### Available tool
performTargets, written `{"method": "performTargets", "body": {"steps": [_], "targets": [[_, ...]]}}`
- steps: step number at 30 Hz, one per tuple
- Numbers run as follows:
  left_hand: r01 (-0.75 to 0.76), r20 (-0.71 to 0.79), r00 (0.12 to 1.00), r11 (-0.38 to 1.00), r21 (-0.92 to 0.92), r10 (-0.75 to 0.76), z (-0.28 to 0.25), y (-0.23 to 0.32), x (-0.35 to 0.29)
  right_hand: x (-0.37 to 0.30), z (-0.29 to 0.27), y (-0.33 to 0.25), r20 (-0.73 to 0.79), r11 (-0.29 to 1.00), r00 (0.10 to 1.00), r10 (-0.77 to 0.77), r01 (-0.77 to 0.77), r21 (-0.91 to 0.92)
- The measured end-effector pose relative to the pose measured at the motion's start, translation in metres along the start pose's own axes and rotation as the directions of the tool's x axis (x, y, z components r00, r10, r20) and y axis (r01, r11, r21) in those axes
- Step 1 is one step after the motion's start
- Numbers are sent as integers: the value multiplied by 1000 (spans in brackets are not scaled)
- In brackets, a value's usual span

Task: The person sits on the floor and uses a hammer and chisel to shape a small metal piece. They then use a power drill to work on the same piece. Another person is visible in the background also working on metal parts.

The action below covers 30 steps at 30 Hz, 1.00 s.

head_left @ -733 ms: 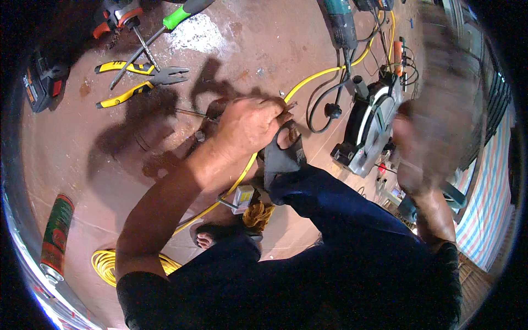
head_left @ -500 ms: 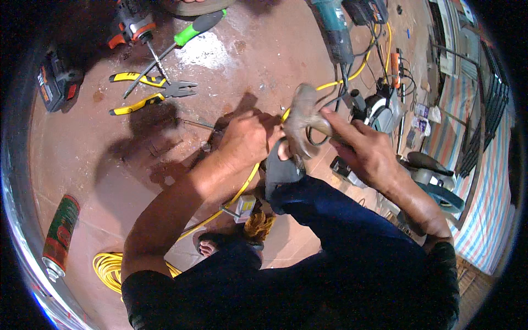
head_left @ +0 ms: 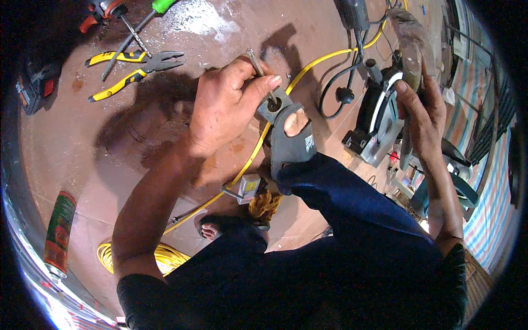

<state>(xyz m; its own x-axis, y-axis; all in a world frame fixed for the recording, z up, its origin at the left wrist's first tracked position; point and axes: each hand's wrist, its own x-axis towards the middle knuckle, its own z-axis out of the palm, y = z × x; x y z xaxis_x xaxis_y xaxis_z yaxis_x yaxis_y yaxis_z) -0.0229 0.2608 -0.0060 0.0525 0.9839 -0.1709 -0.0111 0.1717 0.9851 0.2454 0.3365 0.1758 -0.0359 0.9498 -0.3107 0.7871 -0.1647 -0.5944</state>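
My left hand (head_left: 223, 104) pinches a thin metal rod (head_left: 255, 61) between thumb and fingers. The rod's lower end sits in the round hole of a small dark metal piece (head_left: 267, 113), which lies at the toe of my sandalled foot (head_left: 294, 144). Off to the right, my right hand (head_left: 428, 115) is closed around a hammer (head_left: 411, 47). Its head is raised and smeared by motion, well apart from the rod.
Yellow-handled pliers (head_left: 118, 85), a green-handled screwdriver (head_left: 132, 41) and a drill (head_left: 110, 11) lie at far left. A yellow cable (head_left: 254, 154) crosses the floor beside my foot. A spray can (head_left: 59, 234) lies left; a power tool (head_left: 377, 118) stands right.
My right hand has swung the hammer away from above the foot, up and to the right. The left hand has shifted slightly, and the rod and metal piece now show clearly.
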Motion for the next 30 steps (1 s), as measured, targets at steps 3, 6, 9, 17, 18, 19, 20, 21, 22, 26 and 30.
{"method": "performTargets", "body": {"steps": [3,6,9,17,18,19,20,21,22,26,30], "targets": [[-47,-2,999,998,48,48,3,-10,-2,3,-4,12,69,983,984,166,-160,-87],[-52,26,998,999,4,52,9,-16,-2,3,-2,18,127,993,985,117,-111,-48],[-123,67,991,988,89,117,17,-19,-5,3,7,16,182,991,975,-127,133,-20],[-231,44,972,972,30,230,23,-19,-9,7,21,-20,441,853,828,-346,474,-220],[-218,71,974,976,28,215,23,-18,-9,9,23,-26,473,833,804,-360,505,-224],[-216,61,976,972,90,211,23,-17,-11,10,25,-33,498,814,779,-381,538,-220],[-187,75,981,969,159,177,22,-16,-12,12,26,-40,499,783,757,-423,582,-220],[-159,87,986,961,226,142,22,-16,-13,13,27,-47,494,749,732,-470,627,-215],[-150,88,987,974,171,137,22,-16,-14,13,27,-53,495,727,721,-484,646,-230],[-276,66,961,948,160,269,24,-20,-13,7,25,-70,409,598,707,-577,707,-378],[-130,176,977,991,23,124,22,-17,-16,5,40,-62,577,569,640,-507,752,-334]]}}
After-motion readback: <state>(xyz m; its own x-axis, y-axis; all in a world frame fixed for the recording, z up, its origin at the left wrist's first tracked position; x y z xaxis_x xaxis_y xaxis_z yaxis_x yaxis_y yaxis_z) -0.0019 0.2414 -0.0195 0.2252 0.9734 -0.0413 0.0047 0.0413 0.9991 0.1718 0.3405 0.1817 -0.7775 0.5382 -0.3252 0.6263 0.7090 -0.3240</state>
